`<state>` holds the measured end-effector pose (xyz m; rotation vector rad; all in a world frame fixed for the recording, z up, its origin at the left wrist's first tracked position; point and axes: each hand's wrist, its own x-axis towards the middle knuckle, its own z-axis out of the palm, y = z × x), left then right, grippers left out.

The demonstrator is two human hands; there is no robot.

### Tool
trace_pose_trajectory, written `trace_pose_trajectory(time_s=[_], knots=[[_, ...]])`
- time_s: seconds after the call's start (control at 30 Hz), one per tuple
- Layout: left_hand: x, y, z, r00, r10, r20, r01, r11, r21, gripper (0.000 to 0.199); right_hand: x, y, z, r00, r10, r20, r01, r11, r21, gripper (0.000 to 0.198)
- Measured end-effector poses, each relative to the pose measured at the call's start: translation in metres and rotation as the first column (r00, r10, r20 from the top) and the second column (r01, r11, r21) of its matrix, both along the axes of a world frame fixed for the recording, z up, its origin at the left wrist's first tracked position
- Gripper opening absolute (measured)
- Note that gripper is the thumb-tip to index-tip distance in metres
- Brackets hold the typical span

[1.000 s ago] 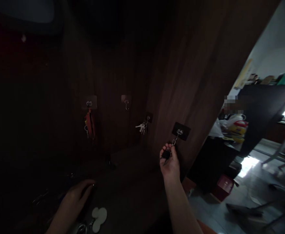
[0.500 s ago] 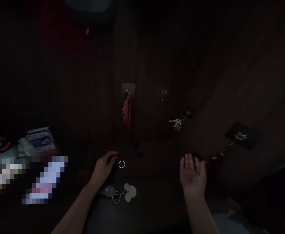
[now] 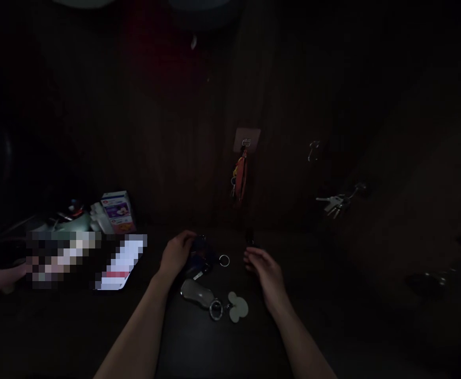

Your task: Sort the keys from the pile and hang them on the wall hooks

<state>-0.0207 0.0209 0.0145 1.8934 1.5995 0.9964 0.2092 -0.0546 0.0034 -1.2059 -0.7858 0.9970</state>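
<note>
My left hand rests low over the dark surface, fingers loosely curved and thumb apart. Its fingertips are beside a dark bluish thing, too dim to name; I cannot tell whether they touch. A small key pokes out below that. My right hand is half curled, thumb and fingers apart, close to a small black thing. Between my hands lies a thin metal ring. Nearer me are a greyish fob, a thicker ring and a pale mouse-head charm.
On the wall hang a red pouch with keys, a bare hook and a bunch of keys. At left are small boxes, a lit phone and another person's arm.
The view has turned left. My right hand has swung inward from lying palm up, its fingers now curled. My left hand has drawn left from the thin ring, uncovering the dark bluish thing.
</note>
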Motion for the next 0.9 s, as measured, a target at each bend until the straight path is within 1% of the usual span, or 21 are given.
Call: trace_pose_trajectory(time_s=[0.07, 0.13, 0.2, 0.27, 0.37, 0.43, 0.5, 0.6, 0.67, 0.73, 0.83, 0.9], knots=[[-0.001, 0.0, 0.001, 1.0, -0.012, -0.018, 0.012, 1.0, -0.001, 0.024, -0.006, 0.0, -0.005, 0.972, 0.045, 0.229, -0.061, 0.996, 0.063, 0.02], [-0.001, -0.001, 0.002, 0.999, -0.019, -0.026, 0.019, 1.0, -0.013, 0.024, -0.007, -0.001, -0.009, 0.884, 0.045, 0.466, -0.128, 0.981, 0.148, 0.015], [0.0, -0.002, 0.002, 0.999, -0.021, -0.026, 0.02, 1.0, -0.024, 0.024, -0.006, -0.002, -0.012, 0.775, 0.02, 0.632, -0.193, 0.959, 0.207, 0.016], [0.001, -0.003, 0.0, 0.999, -0.03, -0.027, 0.03, 0.999, -0.026, 0.024, -0.006, -0.003, -0.013, 0.678, 0.023, 0.735, -0.248, 0.948, 0.199, 0.019], [0.002, -0.003, -0.002, 0.998, -0.041, -0.04, 0.04, 0.999, -0.029, 0.024, -0.007, -0.004, -0.014, 0.543, 0.083, 0.836, -0.303, 0.947, 0.102, 0.023], [0.003, -0.003, -0.004, 0.998, -0.042, -0.049, 0.04, 0.999, -0.034, 0.024, -0.009, -0.005, -0.014, 0.482, 0.127, 0.867, -0.328, 0.944, 0.044, 0.026], [0.005, -0.003, -0.004, 0.997, -0.048, -0.055, 0.047, 0.998, -0.031, 0.025, -0.009, -0.005, -0.015, 0.453, 0.152, 0.878, -0.344, 0.939, 0.015, 0.03], [0.008, -0.004, -0.003, 0.995, -0.093, -0.045, 0.093, 0.996, -0.01, 0.025, -0.009, -0.004, -0.016, 0.444, 0.162, 0.881, -0.353, 0.935, 0.006, 0.031], [0.011, -0.006, -0.002, 0.991, -0.132, -0.036, 0.132, 0.991, 0.0, 0.025, -0.009, -0.004, -0.017, 0.465, 0.154, 0.872, -0.354, 0.935, 0.024, 0.03], [0.014, -0.008, -0.002, 0.988, -0.155, -0.03, 0.155, 0.988, 0.009, 0.025, -0.008, -0.003, -0.018, 0.523, 0.138, 0.841, -0.348, 0.935, 0.062, 0.029], [0.019, -0.011, 0.0, 0.984, -0.176, -0.026, 0.177, 0.984, 0.025, 0.024, -0.005, -0.002, -0.018, 0.641, 0.133, 0.756, -0.331, 0.937, 0.115, 0.027], [0.023, -0.015, 0.001, 0.976, -0.217, -0.016, 0.217, 0.976, 0.027, 0.024, -0.004, -0.001, -0.018, 0.708, 0.14, 0.692, -0.323, 0.936, 0.141, 0.027]])
